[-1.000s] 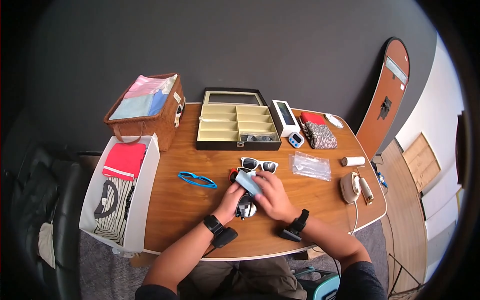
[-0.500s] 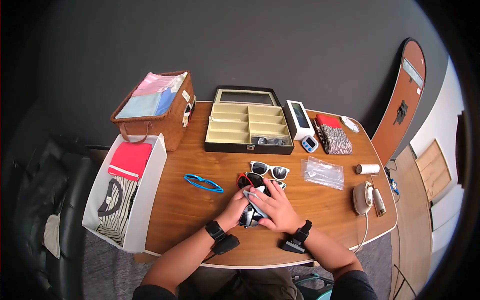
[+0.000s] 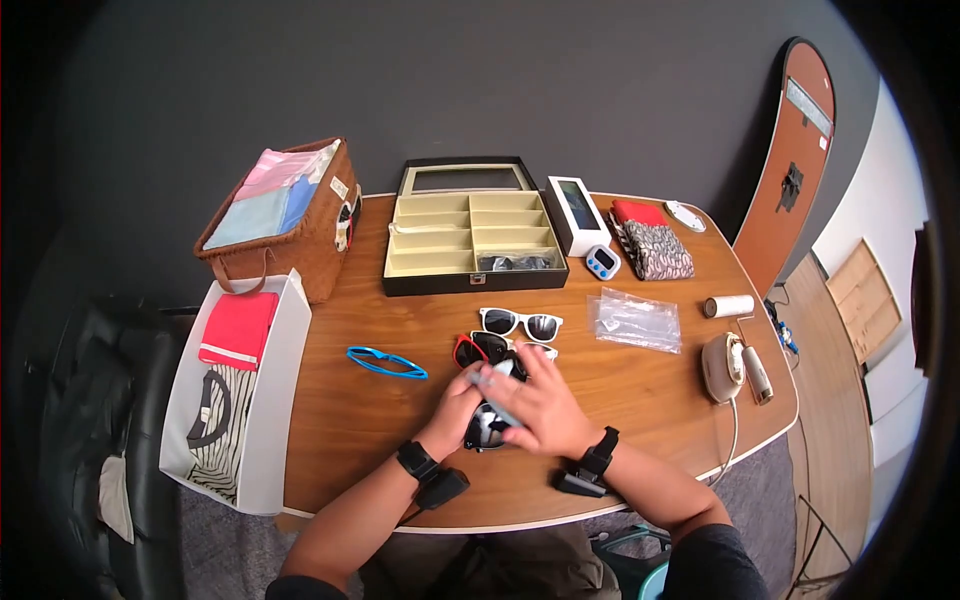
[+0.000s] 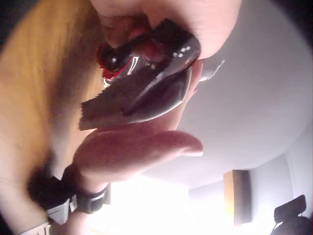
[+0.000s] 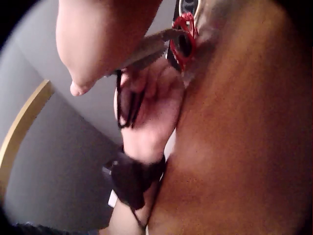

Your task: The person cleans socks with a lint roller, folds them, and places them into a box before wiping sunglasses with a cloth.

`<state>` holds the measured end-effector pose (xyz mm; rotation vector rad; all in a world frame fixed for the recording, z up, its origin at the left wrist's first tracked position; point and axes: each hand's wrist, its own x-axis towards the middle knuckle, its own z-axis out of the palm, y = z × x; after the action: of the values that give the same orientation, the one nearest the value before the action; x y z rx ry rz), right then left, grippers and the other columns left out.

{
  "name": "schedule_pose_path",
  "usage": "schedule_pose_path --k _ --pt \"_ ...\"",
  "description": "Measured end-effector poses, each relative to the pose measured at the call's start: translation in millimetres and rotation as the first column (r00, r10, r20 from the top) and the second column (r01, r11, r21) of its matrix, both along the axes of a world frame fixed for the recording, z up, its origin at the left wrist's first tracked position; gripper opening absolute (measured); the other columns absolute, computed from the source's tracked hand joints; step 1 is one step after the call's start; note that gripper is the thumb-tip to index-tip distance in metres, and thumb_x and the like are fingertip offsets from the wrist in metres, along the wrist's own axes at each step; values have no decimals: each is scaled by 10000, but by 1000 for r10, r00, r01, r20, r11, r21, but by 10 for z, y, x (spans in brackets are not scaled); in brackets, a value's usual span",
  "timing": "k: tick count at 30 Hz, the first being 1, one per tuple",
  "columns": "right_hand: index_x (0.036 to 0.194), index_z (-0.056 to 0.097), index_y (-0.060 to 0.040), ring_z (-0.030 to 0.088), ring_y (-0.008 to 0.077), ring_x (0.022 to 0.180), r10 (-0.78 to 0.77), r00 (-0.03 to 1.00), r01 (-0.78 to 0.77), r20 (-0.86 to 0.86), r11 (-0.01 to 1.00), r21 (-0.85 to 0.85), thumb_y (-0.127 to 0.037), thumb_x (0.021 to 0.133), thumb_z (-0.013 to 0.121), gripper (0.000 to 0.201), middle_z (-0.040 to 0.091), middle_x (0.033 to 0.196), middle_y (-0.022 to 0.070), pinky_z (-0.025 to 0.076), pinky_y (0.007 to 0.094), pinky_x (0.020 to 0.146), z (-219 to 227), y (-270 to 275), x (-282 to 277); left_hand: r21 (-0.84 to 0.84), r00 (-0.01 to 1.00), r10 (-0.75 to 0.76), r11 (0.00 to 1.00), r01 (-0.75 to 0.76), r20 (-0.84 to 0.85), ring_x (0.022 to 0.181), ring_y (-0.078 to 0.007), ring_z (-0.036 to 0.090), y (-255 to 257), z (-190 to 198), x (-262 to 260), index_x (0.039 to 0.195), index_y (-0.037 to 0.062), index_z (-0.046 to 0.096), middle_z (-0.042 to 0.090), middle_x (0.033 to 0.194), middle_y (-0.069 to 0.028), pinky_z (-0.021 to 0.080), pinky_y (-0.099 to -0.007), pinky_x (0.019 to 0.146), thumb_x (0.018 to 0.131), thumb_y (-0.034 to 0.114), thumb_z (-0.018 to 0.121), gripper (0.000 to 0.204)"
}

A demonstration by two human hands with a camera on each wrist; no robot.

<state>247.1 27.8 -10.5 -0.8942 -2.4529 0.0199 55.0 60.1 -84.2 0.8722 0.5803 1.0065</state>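
Near the table's front, my left hand grips dark sunglasses, fingers curled round the frame. A grey-blue cloth lies against the glasses under my right hand, whose fairly straight fingers press on it. In the right wrist view the cloth spans the space between both hands, and the right thumb stands apart from it. Just beyond the hands lie red-framed sunglasses and white-framed sunglasses; another white frame is partly covered. Blue glasses lie to the left.
An open compartment case stands at the back, beside a white box and a timer. A basket and a white bin with clothes are left. Plastic bags, a roller and a steamer lie right.
My right hand has shifted over the cloth and lies flatter on it than a second ago. The left hand keeps its grip on the sunglasses. The head view has shifted slightly.
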Motion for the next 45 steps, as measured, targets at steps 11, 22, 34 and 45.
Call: schedule_pose_path --k 11,22,34,45 --pt "1452 556 -172 268 509 1474 -26 999 26 32 1000 18 -618 1006 366 658 529 1506 66 178 624 1199 33 75 75 -25 1000 4 1000 -4 4 1146 -111 593 -67 222 17 1374 53 534 617 1272 -27 489 -269 968 1058 128 461 332" --pt "1444 548 -130 274 513 1466 -187 980 177 65 975 133 -544 969 497 632 488 1540 64 205 633 1184 104 225 158 48 995 -49 997 54 -93 1161 -112 579 -40 202 47 1356 32 546 608 1296 -37 469 -266 984 1064 121 455 318" --pt "1462 533 -136 244 505 1484 -90 996 89 8 995 53 -526 994 470 613 474 1552 73 179 633 1191 41 117 82 20 1000 -27 999 27 5 1184 -99 573 -11 146 21 1382 38 534 615 1299 -24 478 -276 995 1070 126 456 334" --pt "1440 565 -152 239 484 1493 -147 989 148 -10 987 70 -448 988 529 542 510 1524 65 170 618 1200 40 190 195 92 996 11 996 -3 -94 957 -29 562 -57 209 34 1318 59 570 628 1129 22 459 -198 813 1057 161 473 297"
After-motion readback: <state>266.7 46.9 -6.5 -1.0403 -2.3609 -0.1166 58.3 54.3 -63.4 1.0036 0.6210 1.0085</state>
